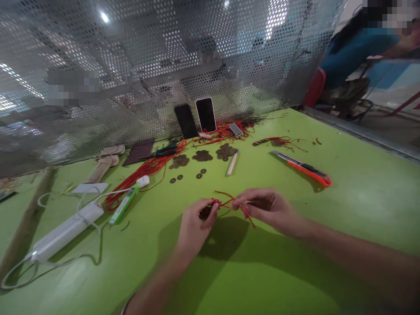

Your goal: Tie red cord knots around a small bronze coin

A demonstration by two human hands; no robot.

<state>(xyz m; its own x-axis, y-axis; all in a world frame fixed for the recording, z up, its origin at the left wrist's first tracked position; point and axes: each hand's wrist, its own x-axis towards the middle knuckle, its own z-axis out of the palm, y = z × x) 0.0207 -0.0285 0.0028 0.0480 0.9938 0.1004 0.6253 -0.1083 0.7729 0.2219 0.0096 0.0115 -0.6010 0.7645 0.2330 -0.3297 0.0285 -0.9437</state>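
Note:
Above the green table, my left hand [196, 221] pinches a knotted red cord [226, 204] between thumb and fingertips. Something dark, perhaps coins, sits half hidden inside that hand's curled fingers. My right hand [267, 210] is closed on the cord's other end, and a loose tail hangs below the fingers. One more cord end sticks up between the hands. Beyond them lie small round coins with holes [202, 155], in several heaps and a few singly. A pale stick-like tool [232, 163] with a dark tip rests by the right heap.
An orange utility knife [303, 167] lies at right, blade out. Bundles of red cord [141, 179], pliers [166, 151] and two phones [206, 114] are at the back, before a perforated metal screen [157, 65]. At left are a white power strip [67, 232] and a green box [124, 204]. A person sits far right.

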